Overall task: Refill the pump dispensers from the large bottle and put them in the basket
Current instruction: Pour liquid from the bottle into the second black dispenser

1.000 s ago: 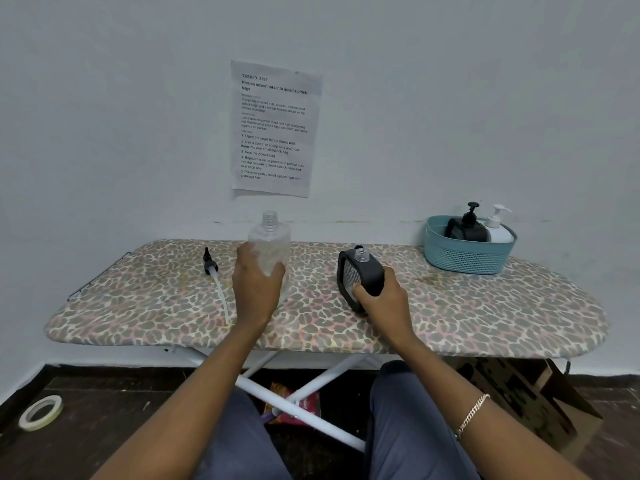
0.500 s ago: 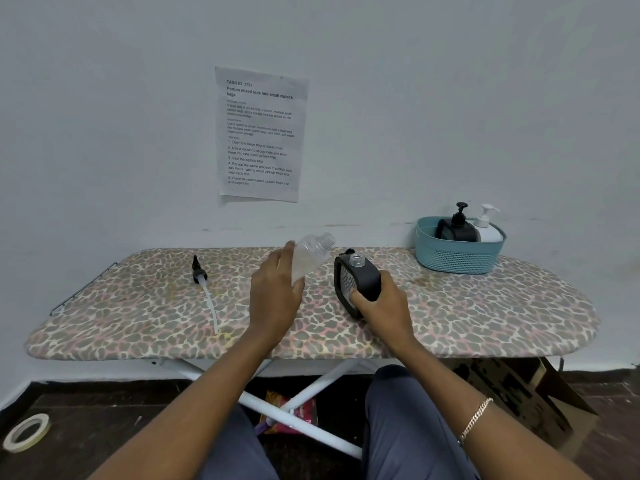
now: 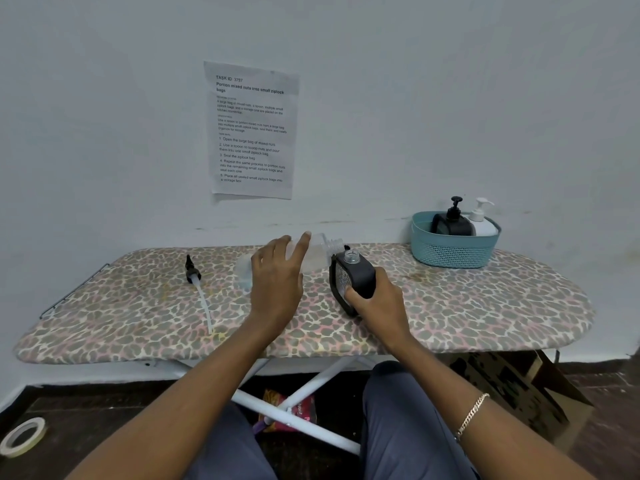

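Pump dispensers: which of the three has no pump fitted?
The black dispenser gripped by the right hand: its neck is bare. The white dispenser and second black dispenser, in the teal basket, carry pumps.

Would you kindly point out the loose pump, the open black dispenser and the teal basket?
loose pump [image 3: 192, 271]: head view, on its black collar.
black dispenser [image 3: 360, 273]: head view, on its dark side below the open neck.
teal basket [image 3: 450, 252]: head view, on its front lattice wall.
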